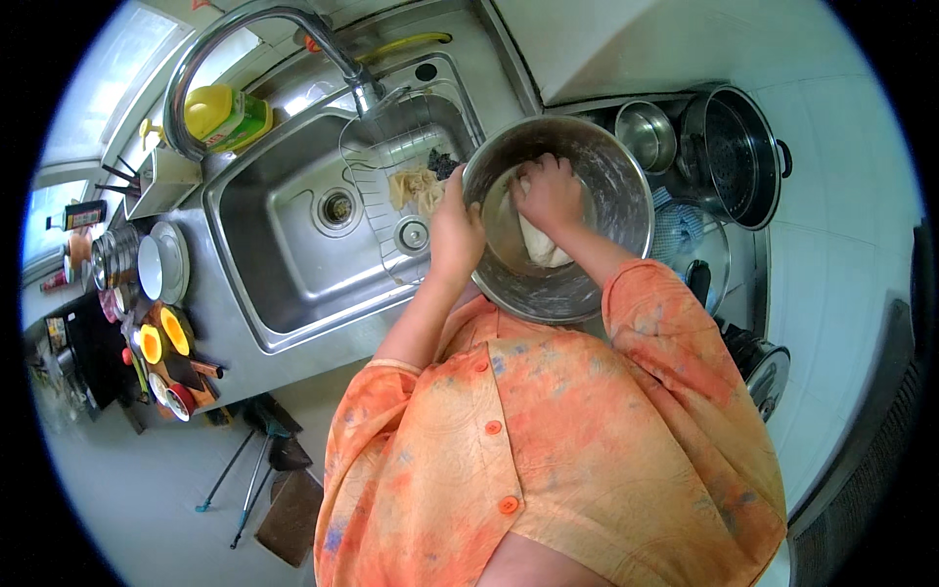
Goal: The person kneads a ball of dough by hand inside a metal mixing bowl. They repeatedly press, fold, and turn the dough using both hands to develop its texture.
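Note:
A deep steel bowl (622, 210) stands at the counter's front edge, just right of the sink, its inner wall smeared with whitish residue. My left hand (458, 235) grips its left side, thumb over the rim and the other fingers partly hidden outside. Inside the bowl lies a pale, elongated lump of dough (540, 245). My right hand (550, 196) reaches in from the right and presses on the dough's far end, fingers curled round it. Part of the dough is hidden under that hand.
A steel sink (284, 240) with a wire rack (377, 210) and crumpled cloths (416, 186) is on the left, under a curved faucet (181, 88). Pots (738, 157) stand to the right. Cut yellow squash (174, 331) and plates (174, 262) sit far left.

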{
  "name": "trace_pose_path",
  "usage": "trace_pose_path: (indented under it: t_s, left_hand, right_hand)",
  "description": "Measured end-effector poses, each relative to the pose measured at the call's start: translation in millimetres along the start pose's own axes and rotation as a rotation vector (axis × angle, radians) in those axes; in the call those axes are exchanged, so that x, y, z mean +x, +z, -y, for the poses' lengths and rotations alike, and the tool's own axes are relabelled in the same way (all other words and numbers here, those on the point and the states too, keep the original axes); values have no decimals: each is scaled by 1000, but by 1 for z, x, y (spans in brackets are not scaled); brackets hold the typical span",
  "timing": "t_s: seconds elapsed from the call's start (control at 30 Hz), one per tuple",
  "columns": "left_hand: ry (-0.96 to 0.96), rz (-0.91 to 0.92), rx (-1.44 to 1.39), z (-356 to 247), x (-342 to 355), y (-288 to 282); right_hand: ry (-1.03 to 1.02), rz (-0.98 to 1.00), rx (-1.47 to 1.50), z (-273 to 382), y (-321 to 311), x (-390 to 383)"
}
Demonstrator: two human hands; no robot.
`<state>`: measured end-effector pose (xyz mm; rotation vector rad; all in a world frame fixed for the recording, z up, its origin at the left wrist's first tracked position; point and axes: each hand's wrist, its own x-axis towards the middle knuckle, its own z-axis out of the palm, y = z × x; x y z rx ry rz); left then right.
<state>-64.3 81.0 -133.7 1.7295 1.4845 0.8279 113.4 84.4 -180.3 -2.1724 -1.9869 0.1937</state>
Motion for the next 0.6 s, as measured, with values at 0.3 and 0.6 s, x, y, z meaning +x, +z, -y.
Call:
trace_pose_path:
  t_s: [0.3,0.6]
  left_hand:
    - [-117,36,53,-5,1,0]
    - [-48,-37,-8,-2,-7,8]
  right_hand:
    - [79,-97,-18,-4,11,14]
    - [108,333,133,-2,-103,-49]
